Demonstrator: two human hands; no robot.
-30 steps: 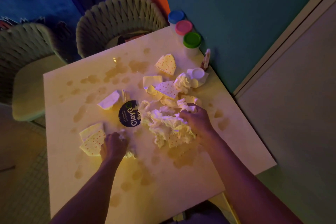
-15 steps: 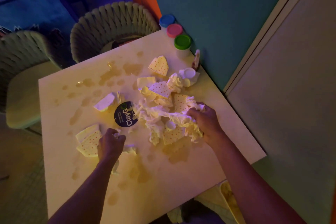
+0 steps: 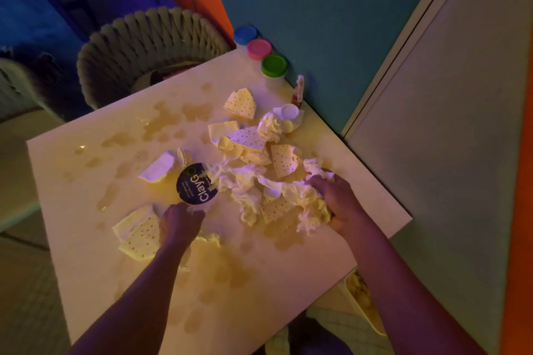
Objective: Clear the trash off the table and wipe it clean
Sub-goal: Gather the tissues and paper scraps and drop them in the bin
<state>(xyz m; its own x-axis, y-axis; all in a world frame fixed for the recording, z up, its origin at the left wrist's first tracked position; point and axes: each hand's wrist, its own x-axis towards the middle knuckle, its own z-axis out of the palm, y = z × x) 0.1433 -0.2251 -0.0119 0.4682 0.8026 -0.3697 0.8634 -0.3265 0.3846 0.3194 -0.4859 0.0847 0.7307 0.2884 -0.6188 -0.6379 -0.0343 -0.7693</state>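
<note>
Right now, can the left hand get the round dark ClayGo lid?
Probably yes: the left hand sits just beside the round dark ClayGo lid, with nothing between them, though its fingers already hold crumpled tissue.

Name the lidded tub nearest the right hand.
The green-lidded tub: of the three by the wall, it stands closest to the right hand; the pink and blue sit farther back.

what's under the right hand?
The right hand grips a wad of crumpled tissue, which lies over a dotted paper scrap and the wet table. Anything beneath the palm is covered.
</note>
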